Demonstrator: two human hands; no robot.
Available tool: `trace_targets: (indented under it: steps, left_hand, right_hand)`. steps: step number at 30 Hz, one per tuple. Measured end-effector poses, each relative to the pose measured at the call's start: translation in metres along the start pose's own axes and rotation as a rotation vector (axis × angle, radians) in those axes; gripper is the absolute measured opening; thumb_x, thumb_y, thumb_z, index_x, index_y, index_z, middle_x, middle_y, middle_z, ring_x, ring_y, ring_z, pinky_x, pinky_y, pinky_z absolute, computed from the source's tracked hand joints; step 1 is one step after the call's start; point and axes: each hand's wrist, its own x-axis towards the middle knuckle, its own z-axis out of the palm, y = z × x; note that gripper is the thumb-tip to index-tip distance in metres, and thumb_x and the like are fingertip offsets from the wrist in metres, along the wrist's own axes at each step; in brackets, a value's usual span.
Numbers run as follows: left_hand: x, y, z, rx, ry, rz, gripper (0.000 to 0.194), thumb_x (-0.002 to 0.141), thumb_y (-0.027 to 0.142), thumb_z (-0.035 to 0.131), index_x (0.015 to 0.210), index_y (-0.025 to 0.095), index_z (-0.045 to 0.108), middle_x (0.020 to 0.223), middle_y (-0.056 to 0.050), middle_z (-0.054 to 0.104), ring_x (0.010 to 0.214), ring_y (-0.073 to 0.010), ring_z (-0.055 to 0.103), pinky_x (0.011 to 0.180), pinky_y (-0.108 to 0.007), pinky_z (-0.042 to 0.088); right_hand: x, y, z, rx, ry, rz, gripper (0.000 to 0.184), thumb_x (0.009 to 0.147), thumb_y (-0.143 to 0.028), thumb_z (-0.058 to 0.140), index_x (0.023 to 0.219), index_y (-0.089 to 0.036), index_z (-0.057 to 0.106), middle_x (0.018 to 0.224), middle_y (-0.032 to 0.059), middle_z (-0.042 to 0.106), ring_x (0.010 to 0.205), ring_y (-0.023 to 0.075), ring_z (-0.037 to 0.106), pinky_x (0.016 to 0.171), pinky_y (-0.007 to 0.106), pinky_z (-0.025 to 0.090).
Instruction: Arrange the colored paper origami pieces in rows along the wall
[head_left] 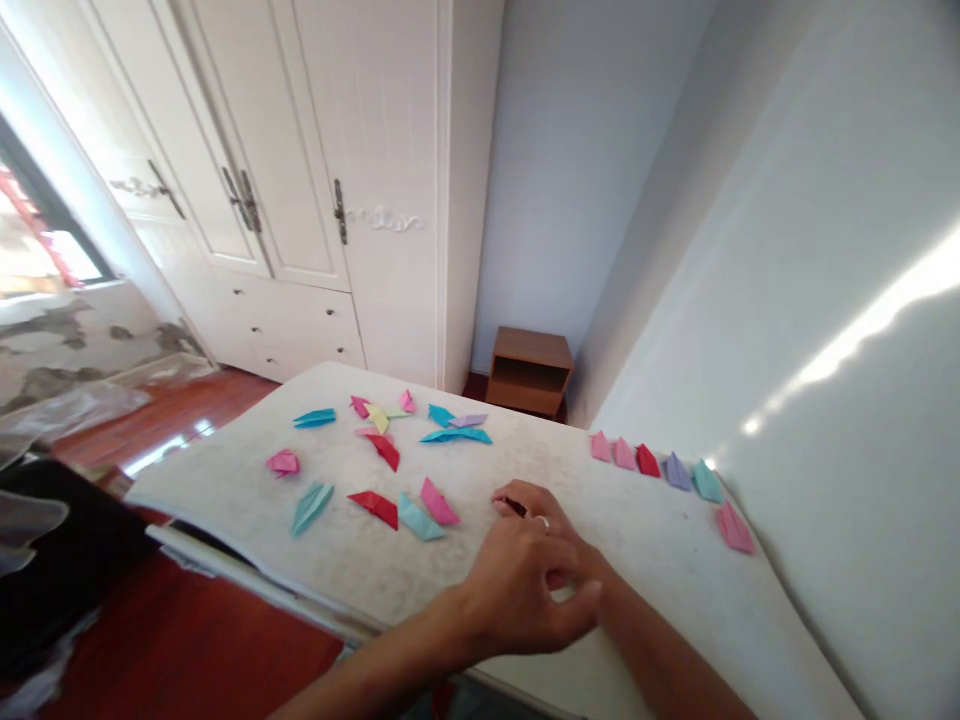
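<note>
My left hand crosses over my right hand near the middle of the table. The left thumb stands apart from its fingers, and nothing shows in the gap. Bent fingers of my right hand point left, with a dark gap between them and no object visible there; the left hand partly covers it. A ring sits on a finger where the hands overlap. Closest to them lie a pink folded paper piece, a light blue one and a red one.
More folded papers lie farther left, among them a blue piece, a pink one and a teal one. Along the right wall stands a row with a red piece and a purple piece. A white wardrobe and brown nightstand are behind.
</note>
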Motion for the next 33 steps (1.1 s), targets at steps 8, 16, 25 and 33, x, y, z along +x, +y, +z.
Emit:
trace_targets:
  steps: [8, 16, 25, 33]
  left_hand:
    - [-0.07, -0.051, -0.054, -0.172, 0.201, -0.088, 0.049, 0.087, 0.017, 0.045, 0.051, 0.015, 0.012, 0.045, 0.005, 0.01, 0.039, -0.0038, 0.013, 0.042, -0.023, 0.013]
    - [-0.101, -0.085, -0.07, -0.222, 0.391, -0.229, 0.052, 0.091, 0.025, 0.043, 0.049, 0.016, 0.013, 0.045, 0.004, 0.009, 0.04, -0.0038, 0.013, 0.041, -0.023, 0.013]
    - [-0.109, -0.114, -0.069, -0.252, 0.303, -0.493, 0.051, 0.088, 0.036, 0.045, 0.05, 0.016, 0.018, 0.049, 0.004, 0.016, 0.046, -0.0058, 0.018, 0.046, -0.025, 0.015]
    - [-0.108, -0.114, -0.074, -0.355, 0.428, -0.55, 0.05, 0.086, 0.035, 0.046, 0.052, 0.017, 0.015, 0.049, 0.003, 0.015, 0.047, -0.0059, 0.017, 0.047, -0.025, 0.015]
  right_hand:
    - [0.005, -0.007, -0.007, 0.045, -0.095, 0.06, 0.022, 0.091, -0.028, 0.048, 0.095, -0.016, 0.067, 0.089, 0.0059, 0.066, 0.08, 0.0156, 0.06, 0.073, 0.028, 0.045]
    - [0.005, -0.005, -0.004, 0.0, -0.081, 0.081, 0.029, 0.093, -0.035, 0.046, 0.093, -0.016, 0.067, 0.086, 0.0064, 0.065, 0.076, 0.0158, 0.06, 0.07, 0.027, 0.046]
    - [0.007, -0.009, -0.003, -0.059, -0.059, 0.114, 0.031, 0.093, -0.039, 0.047, 0.093, -0.016, 0.068, 0.086, 0.0071, 0.066, 0.077, 0.0164, 0.062, 0.069, 0.027, 0.048]
    - [0.01, -0.01, 0.002, -0.063, -0.034, 0.298, 0.037, 0.087, -0.048, 0.052, 0.095, -0.017, 0.07, 0.093, 0.007, 0.069, 0.079, 0.0182, 0.064, 0.07, 0.027, 0.05]
